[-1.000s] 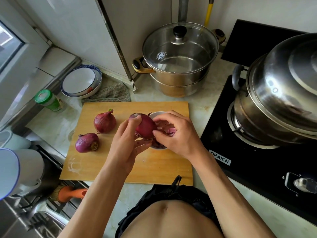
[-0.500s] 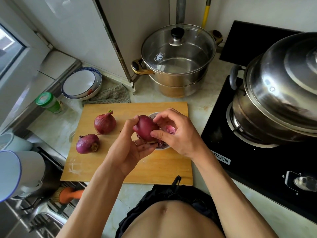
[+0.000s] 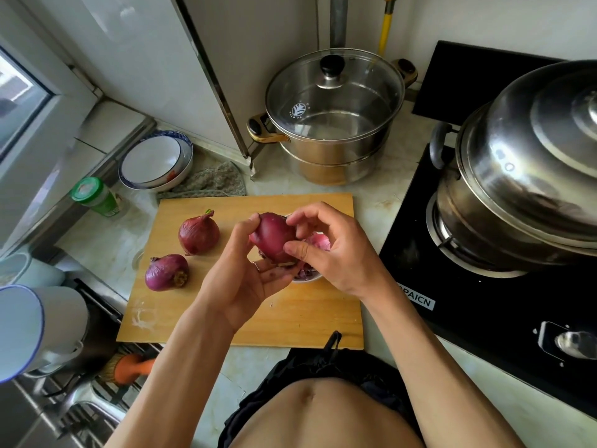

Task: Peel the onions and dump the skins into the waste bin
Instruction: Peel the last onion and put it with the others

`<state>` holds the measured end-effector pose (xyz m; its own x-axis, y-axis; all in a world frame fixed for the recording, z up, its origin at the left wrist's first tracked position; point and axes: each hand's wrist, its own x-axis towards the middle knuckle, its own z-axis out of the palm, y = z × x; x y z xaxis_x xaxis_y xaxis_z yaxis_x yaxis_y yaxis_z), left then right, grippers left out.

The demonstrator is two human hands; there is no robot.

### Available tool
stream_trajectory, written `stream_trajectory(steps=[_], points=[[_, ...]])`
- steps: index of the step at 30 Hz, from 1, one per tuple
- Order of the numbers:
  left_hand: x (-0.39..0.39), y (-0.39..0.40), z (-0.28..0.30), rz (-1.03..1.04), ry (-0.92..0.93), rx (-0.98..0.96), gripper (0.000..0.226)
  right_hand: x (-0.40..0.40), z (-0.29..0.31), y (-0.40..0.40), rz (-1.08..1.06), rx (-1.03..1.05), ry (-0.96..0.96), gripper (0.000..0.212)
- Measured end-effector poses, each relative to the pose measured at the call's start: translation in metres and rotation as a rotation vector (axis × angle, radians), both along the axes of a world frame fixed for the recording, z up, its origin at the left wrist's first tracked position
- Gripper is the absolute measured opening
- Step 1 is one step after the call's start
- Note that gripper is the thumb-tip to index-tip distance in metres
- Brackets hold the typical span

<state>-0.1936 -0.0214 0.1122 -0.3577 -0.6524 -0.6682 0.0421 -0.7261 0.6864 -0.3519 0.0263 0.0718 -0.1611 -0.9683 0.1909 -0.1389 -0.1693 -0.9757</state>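
My left hand (image 3: 240, 279) grips a red onion (image 3: 271, 236) from below, above the wooden cutting board (image 3: 226, 318). My right hand (image 3: 336, 250) pinches the onion's right side with thumb and fingertips. Under both hands sits a small white bowl (image 3: 307, 279) holding purple onion skins (image 3: 319, 240), mostly hidden. Two more red onions lie on the board's left: one with a sprouting tip (image 3: 198, 236), one nearer me (image 3: 166, 272). No waste bin is in view.
A glass-lidded steel pot (image 3: 336, 118) stands behind the board. A large lidded steel pot (image 3: 529, 176) sits on the black gas hob (image 3: 484, 305) at right. Stacked bowls (image 3: 155, 161), a cloth (image 3: 213, 181) and a green-capped jar (image 3: 95, 195) sit at left; sink and mugs lower left.
The onion has been turned in my hands and lifted slightly. My right hand's fingers have shifted from the far side to pinch its near right side.
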Motion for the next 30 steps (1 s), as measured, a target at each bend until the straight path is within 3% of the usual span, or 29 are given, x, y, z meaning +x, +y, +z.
stream_trajectory(steps=[10,30], points=[[-0.0012,-0.0004,0.0021,-0.023,-0.001,-0.005,0.054,-0.0019,0.0017,0.0005,0.014,0.007,-0.048,0.029],[0.0003,-0.0046,-0.0046,0.090,0.006,0.037,0.044,0.0053,-0.0048,-0.0047,-0.023,0.095,0.054,0.020]])
